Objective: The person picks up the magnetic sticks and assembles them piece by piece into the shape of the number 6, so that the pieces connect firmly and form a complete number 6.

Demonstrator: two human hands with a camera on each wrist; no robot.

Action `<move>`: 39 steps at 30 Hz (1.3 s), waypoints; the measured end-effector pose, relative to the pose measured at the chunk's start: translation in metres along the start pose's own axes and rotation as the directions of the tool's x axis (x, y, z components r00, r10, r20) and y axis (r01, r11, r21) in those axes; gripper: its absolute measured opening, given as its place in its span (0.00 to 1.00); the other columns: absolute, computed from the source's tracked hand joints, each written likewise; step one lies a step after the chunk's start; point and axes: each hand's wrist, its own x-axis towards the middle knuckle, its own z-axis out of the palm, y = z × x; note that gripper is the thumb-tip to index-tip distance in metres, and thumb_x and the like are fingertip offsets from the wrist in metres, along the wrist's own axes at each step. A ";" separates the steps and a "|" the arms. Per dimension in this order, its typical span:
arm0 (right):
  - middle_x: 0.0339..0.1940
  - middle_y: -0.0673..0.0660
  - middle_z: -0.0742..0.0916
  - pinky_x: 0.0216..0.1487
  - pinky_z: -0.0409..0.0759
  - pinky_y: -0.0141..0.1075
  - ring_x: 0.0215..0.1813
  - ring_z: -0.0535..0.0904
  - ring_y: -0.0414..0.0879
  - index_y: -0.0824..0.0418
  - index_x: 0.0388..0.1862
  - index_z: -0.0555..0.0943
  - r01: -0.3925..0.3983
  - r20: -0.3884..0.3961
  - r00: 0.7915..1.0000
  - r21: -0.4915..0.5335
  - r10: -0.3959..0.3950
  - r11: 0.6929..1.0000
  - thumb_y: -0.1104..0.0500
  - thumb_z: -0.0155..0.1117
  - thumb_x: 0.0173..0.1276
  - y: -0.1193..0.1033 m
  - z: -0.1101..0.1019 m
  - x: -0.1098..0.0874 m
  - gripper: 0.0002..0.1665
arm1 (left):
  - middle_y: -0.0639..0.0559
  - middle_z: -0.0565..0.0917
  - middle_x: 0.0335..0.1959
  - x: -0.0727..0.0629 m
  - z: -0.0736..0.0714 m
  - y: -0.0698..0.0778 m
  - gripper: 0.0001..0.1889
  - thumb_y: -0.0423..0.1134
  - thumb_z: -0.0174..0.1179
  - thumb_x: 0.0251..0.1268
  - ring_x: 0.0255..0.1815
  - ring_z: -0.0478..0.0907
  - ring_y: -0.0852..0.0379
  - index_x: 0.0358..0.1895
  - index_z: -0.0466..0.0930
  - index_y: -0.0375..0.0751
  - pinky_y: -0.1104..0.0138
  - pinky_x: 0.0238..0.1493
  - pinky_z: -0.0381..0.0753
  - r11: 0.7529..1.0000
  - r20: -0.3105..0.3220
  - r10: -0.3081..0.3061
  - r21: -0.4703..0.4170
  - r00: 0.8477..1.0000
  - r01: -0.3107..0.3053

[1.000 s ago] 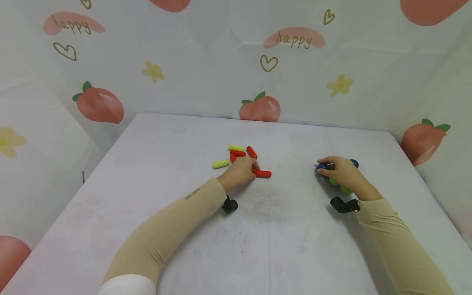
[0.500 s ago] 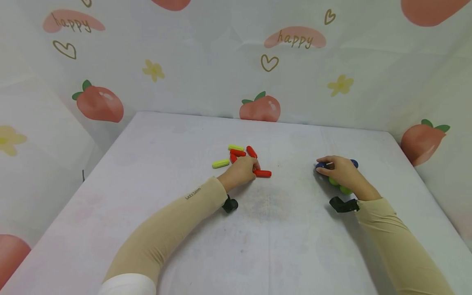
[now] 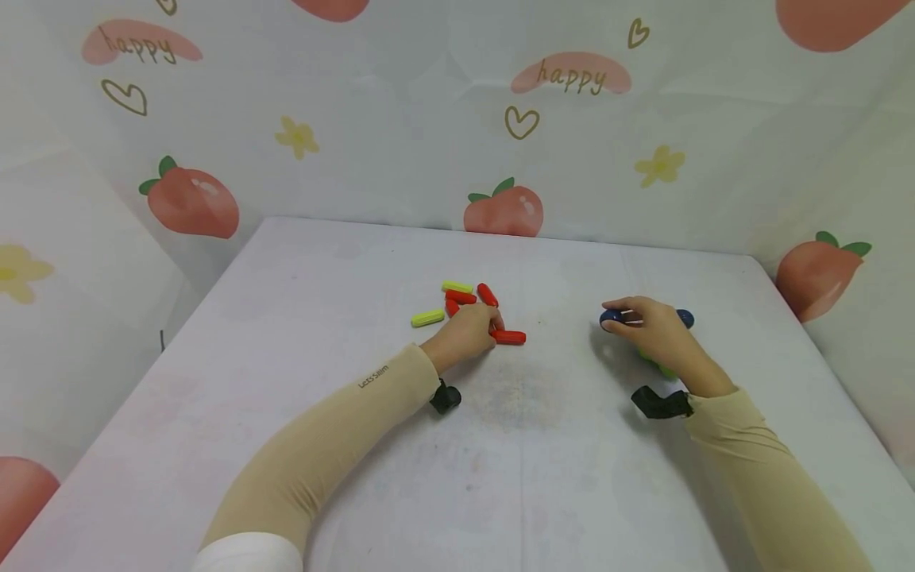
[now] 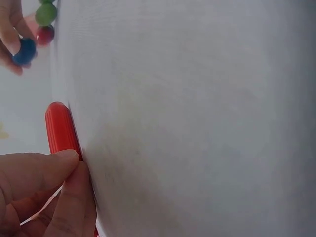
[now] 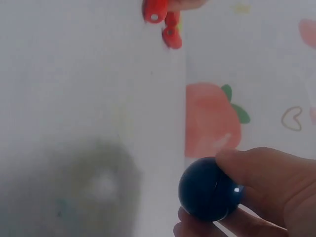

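Note:
My left hand (image 3: 463, 332) pinches the near end of a red ridged rod (image 3: 510, 338) between thumb and finger, low at the white tabletop. The left wrist view shows that rod close up, lying along the surface. My right hand (image 3: 656, 334) grips a blue ball (image 3: 611, 319) between thumb and fingers, raised a little off the table with its shadow below. In the right wrist view this ball looks smooth and glossy. Behind the right hand, another blue ball (image 3: 685, 318) and some green balls (image 3: 666, 371) are partly hidden. A red ball (image 4: 45, 35) shows in the left wrist view.
Past the left hand lie more red rods (image 3: 461, 297) and two yellow-green rods (image 3: 427, 318). A red rod's end has a small hole in the right wrist view. A cloth backdrop with printed peaches (image 3: 503, 210) hangs behind the table's back edge.
My right hand has lifted the blue ball and shifted slightly left with it. The left hand and the rods have stayed where they were.

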 end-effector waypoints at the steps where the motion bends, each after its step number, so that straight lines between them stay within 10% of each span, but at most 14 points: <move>1: 0.62 0.71 0.77 0.57 0.75 0.57 0.60 0.76 0.67 0.64 0.63 0.76 0.005 -0.008 1.000 0.002 -0.005 1.000 0.48 0.61 0.70 -0.002 0.001 -0.001 0.28 | 0.50 0.83 0.37 0.000 0.000 0.000 0.12 0.30 0.63 0.62 0.40 0.77 0.57 0.48 0.82 0.41 0.68 0.46 0.79 1.000 0.000 0.000 0.001 1.000 0.000; 22: 0.60 0.62 0.80 0.63 0.69 0.59 0.63 0.76 0.60 0.60 0.59 0.77 0.012 0.023 1.000 0.301 -0.020 0.954 0.48 0.66 0.66 -0.033 0.022 0.001 0.27 | 0.49 0.81 0.36 0.002 0.001 -0.001 0.12 0.30 0.63 0.62 0.39 0.76 0.55 0.49 0.82 0.41 0.67 0.45 0.78 1.000 0.001 -0.006 -0.001 1.000 0.006; 39: 0.49 0.64 0.85 0.51 0.78 0.41 0.53 0.82 0.59 0.67 0.53 0.79 0.076 0.032 0.995 0.375 -0.095 0.924 0.59 0.71 0.62 -0.045 0.061 0.011 0.22 | 0.50 0.79 0.34 0.003 0.000 0.000 0.12 0.30 0.62 0.63 0.38 0.74 0.55 0.48 0.82 0.42 0.69 0.40 0.76 1.000 0.004 -0.009 0.012 1.000 0.009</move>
